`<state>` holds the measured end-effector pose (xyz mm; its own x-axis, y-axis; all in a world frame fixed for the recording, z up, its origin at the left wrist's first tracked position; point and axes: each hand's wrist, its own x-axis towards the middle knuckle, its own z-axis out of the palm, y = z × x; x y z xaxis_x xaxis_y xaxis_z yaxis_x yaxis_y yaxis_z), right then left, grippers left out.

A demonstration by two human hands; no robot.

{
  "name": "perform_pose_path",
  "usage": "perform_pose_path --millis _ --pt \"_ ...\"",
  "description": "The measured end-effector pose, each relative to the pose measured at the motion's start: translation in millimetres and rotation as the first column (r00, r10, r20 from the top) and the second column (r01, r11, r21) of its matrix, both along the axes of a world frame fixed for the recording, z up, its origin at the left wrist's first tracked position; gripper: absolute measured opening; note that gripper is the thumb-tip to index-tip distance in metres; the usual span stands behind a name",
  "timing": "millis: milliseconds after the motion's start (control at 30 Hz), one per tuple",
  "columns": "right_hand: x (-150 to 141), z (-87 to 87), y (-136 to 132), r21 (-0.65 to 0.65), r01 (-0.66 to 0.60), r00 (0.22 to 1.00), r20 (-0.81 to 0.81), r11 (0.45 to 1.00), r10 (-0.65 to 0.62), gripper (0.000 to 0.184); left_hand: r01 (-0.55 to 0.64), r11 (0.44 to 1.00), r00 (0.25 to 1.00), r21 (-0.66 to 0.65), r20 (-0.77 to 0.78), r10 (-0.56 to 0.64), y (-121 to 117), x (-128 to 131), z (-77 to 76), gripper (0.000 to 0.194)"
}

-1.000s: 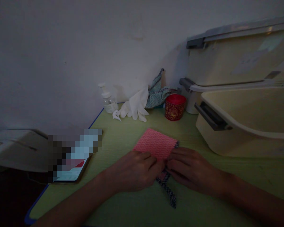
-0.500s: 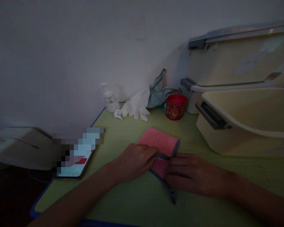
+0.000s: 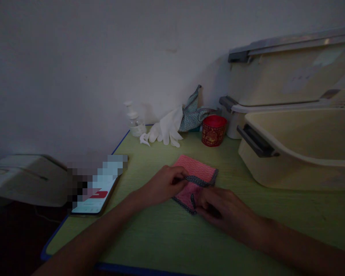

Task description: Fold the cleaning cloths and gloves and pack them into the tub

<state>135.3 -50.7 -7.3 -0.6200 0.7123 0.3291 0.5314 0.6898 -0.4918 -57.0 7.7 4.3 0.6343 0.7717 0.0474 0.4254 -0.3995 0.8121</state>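
A pink cleaning cloth with a black-and-white edging lies partly folded on the green tabletop. At its left side, my left hand pinches the edged fold between thumb and fingers. My right hand is closed on the near right part, its fingers curled around the cloth's edge. Some of the cloth is hidden under the fingers of both hands.
Cream storage bins with grey handles stand at the right. Against the wall are a pump bottle, white gloves, a blue-green cloth and a red cup. A phone rests along the table's left edge.
My right hand has curled its fingers and drawn the loose near corner in and up onto the cloth. My left hand has shifted slightly away from me along the fold.
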Motion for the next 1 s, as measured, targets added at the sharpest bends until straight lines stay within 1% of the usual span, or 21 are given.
perform_pose_path --millis 67,167,333,433,533,633,700,767,867,1000 --pt "-1 0.5 -1 0.024 0.008 1.000 0.012 1.000 -0.008 0.016 -0.002 0.998 0.999 -0.069 0.038 0.005 2 0 -2.3 0.005" --pt "-2 1.7 -1 0.049 0.051 0.999 0.002 0.998 -0.051 0.014 -0.003 0.991 0.997 -0.134 0.078 0.014 4 0 -4.4 0.006" --pt "-3 1.4 1 0.047 0.106 0.994 -0.006 0.993 -0.106 0.014 -0.012 0.984 0.996 -0.176 0.083 0.027 5 0 -4.4 0.005" --pt "-4 1.3 2 0.070 0.076 0.997 0.004 0.995 -0.076 0.016 -0.022 0.983 0.995 -0.181 0.089 0.038 6 0 -5.3 0.005" --pt "-5 1.4 1 0.114 0.032 0.998 0.049 0.993 -0.038 0.016 -0.023 0.984 0.994 -0.174 0.103 0.042 7 1 -6.8 0.007" --pt "-5 2.5 -1 0.149 0.025 0.994 0.104 0.989 -0.041 0.018 -0.017 0.985 0.994 -0.172 0.101 0.034 6 1 -4.9 0.007" --pt "-5 3.8 -3 0.171 0.010 0.991 0.127 0.985 -0.032 0.020 -0.030 0.988 0.996 -0.150 0.084 0.043 5 1 -0.8 0.006" --pt "-5 4.9 -4 0.209 -0.018 0.991 0.135 0.978 -0.010 0.020 -0.068 0.992 0.995 -0.104 0.068 0.076 2 2 4.4 0.004" --pt "-5 5.6 -5 0.276 -0.040 0.992 0.125 0.960 0.005 0.018 -0.134 0.991 0.989 -0.019 0.061 0.135 -2 3 10.9 0.006" --pt "-5 5.2 -5 0.314 -0.036 0.994 0.112 0.949 0.001 0.020 -0.192 0.975 0.979 0.112 0.092 0.182 -4 3 14.1 0.010"
